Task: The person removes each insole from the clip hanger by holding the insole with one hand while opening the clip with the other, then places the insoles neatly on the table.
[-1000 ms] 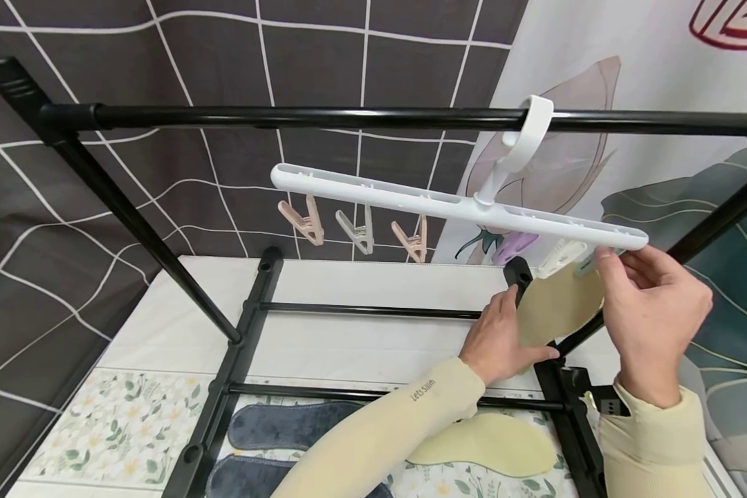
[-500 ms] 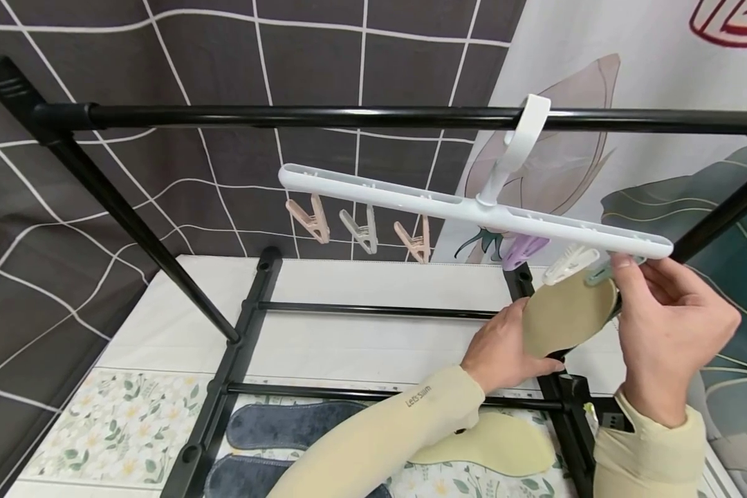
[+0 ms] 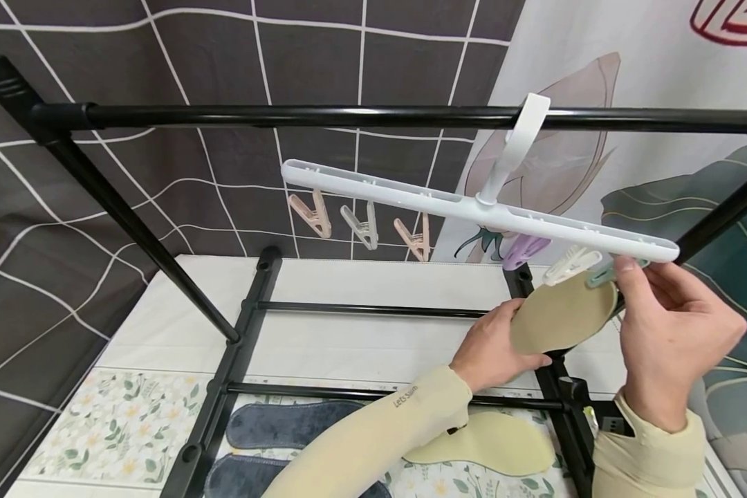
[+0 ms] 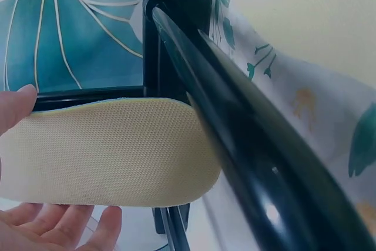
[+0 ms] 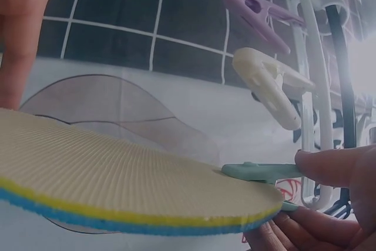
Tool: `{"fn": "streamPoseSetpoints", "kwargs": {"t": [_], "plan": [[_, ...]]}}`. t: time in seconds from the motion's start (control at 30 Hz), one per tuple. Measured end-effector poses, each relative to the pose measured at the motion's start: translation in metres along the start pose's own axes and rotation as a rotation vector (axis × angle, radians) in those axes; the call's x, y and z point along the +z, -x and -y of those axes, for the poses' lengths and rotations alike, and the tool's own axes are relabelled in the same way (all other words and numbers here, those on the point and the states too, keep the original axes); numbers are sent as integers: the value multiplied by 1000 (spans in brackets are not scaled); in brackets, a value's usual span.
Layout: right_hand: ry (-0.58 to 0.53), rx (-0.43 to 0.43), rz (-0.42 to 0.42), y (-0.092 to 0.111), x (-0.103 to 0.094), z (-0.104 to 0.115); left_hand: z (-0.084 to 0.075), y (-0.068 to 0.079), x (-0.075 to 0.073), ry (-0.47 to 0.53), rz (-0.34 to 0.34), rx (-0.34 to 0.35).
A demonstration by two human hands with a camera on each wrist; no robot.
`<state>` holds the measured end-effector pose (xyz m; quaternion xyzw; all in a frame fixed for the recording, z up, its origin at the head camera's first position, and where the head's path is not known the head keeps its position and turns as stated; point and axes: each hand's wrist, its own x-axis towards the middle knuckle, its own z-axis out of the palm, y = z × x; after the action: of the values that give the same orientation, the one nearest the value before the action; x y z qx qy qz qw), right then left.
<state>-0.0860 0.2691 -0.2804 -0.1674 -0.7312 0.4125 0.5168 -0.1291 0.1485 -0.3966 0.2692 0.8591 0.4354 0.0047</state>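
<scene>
My left hand [image 3: 488, 349] grips a beige shoe insole [image 3: 563, 315], thumb on one edge and fingers on the other. My right hand [image 3: 675, 332] pinches a pale green clothespin [image 3: 600, 275] under the right end of a white hanger [image 3: 411, 200]. In the right wrist view the green clothespin [image 5: 261, 171] stands across the rim of the insole [image 5: 129, 174], one jaw above and one below. Its blue and yellow layered edge shows there. A white clothespin [image 3: 573, 264] and a purple one [image 3: 524, 250] hang nearby.
The hanger hooks over a black rack bar [image 3: 299, 117]. Pink clothespins [image 3: 311, 214] and a grey one [image 3: 362, 225] hang on its left half. Below lie a yellowish insole [image 3: 492, 443] and dark blue insoles [image 3: 289, 423]. A gridded dark curtain [image 3: 311, 62] stands behind.
The right end of the hanger has swung right and slightly down, along with my right hand. The insole has turned and come higher by the green clothespin; my left hand has lately shifted slightly left.
</scene>
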Motion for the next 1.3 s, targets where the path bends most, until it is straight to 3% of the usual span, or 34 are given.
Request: {"fn": "streamPoseSetpoints", "kwargs": {"t": [1.3], "plan": [[73,-31,6,0,-2,4,2,4,-8,-35,9,-5]]}}
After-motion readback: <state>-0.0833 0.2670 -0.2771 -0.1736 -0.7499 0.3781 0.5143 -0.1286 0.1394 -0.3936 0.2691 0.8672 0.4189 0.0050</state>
